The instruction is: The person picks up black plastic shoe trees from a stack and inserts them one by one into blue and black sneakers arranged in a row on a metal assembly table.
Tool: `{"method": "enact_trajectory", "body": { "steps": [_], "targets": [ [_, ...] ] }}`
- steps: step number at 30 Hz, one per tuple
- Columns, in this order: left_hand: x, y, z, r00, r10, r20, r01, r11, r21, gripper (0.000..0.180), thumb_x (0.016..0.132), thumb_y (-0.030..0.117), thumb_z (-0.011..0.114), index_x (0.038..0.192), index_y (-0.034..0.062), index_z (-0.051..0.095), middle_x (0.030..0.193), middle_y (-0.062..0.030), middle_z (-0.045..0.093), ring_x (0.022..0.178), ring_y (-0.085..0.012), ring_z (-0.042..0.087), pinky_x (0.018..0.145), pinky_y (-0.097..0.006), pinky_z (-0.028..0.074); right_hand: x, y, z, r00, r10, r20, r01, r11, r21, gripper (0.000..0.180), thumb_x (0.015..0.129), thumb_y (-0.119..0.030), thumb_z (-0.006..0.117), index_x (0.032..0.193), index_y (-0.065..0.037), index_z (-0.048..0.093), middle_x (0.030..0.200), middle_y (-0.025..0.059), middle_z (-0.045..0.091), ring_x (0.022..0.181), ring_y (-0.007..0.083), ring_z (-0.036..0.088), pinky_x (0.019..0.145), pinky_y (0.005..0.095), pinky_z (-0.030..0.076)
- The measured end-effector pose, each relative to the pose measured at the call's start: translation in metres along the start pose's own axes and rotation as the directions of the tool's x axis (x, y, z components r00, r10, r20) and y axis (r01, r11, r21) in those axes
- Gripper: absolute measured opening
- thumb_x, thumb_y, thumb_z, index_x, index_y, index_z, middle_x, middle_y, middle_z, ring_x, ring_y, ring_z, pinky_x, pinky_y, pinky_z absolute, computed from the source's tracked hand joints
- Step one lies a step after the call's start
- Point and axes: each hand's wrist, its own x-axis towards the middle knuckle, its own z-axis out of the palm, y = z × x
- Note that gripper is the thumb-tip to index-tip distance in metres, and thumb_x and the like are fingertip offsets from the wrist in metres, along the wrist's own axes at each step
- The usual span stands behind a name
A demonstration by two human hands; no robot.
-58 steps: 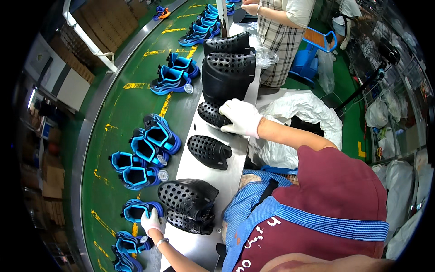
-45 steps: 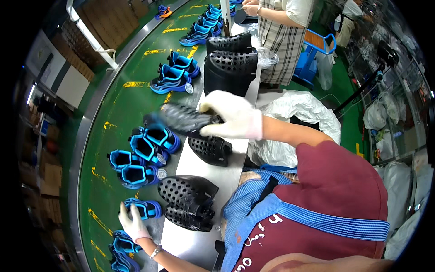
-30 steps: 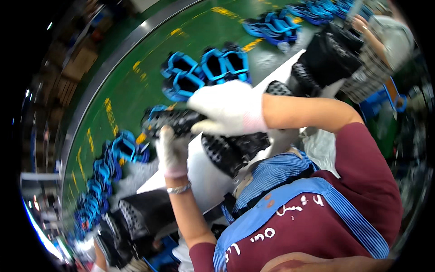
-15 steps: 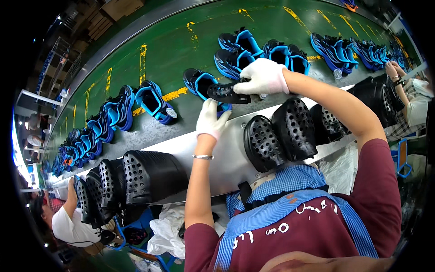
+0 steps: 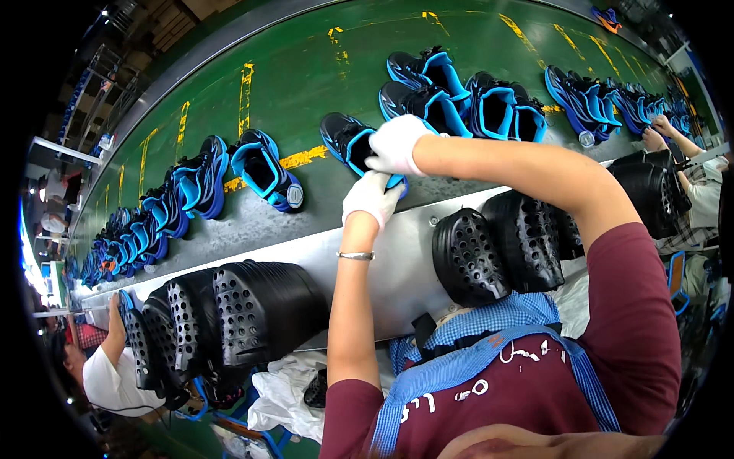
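White cotton gloves cover both of the person's hands, which meet over a black and bright blue sports shoe [image 5: 348,144] lying on the green conveyor belt [image 5: 306,69], just beyond the grey metal ledge [image 5: 397,260] at the belt's near edge. In the head view, the left hand [image 5: 371,199] reaches up from below, its fingers curled onto the shoe's near side at the heel end. The right hand [image 5: 396,144] comes across from the right and presses down on the shoe's opening, fingers bent over the collar; the two gloves touch each other. Both hands are closed on the shoe, though how tightly cannot be told. A thin silver bracelet [image 5: 355,255] sits on the left wrist.

To the left on the belt, a second blue and black shoe [image 5: 264,168] lies apart with its opening up, and a further row of blue shoes [image 5: 153,222] runs off toward the left rim. Behind the hands, more pairs of blue and black shoes [image 5: 459,96] stand close together. Stacks of black perforated shoe insoles [image 5: 252,310] lean against the ledge at lower left, and another stack of perforated black insoles [image 5: 505,245] leans at the right. A co-worker's hand [image 5: 654,139] shows at the far right.
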Motion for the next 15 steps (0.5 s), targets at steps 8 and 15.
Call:
{"method": "enact_trajectory", "body": {
  "steps": [8, 15],
  "targets": [
    [0.014, -0.004, -0.001, 0.972, -0.166, 0.167, 0.152, 0.984, 0.094, 0.049, 0.076, 0.045, 0.068, 0.103, 0.0034, 0.069, 0.099, -0.0216, 0.067, 0.094, -0.0367, 0.064, 0.083, -0.039, 0.050, 0.016, -0.019, 0.018, 0.984, -0.164, 0.062, 0.174, 0.960, -0.217, 0.024, 0.077, -0.018, 0.066, 0.095, -0.004, 0.072, 0.090, 0.0147, 0.071, 0.083, 0.0303, 0.070, 0.071, 0.0384, 0.055],
    [0.026, 0.002, -0.006, 0.964, -0.198, 0.179, 0.175, 0.975, 0.137, 0.049, 0.075, 0.047, 0.068, 0.100, 0.0045, 0.070, 0.096, -0.0208, 0.068, 0.090, -0.0355, 0.065, 0.080, -0.038, 0.050, 0.035, -0.017, 0.009, 0.995, -0.095, -0.023, 0.092, 0.991, -0.099, 0.024, 0.080, -0.013, 0.061, 0.099, -0.001, 0.069, 0.096, 0.0201, 0.069, 0.089, 0.0346, 0.069, 0.079, 0.0389, 0.054]
  ]
}}
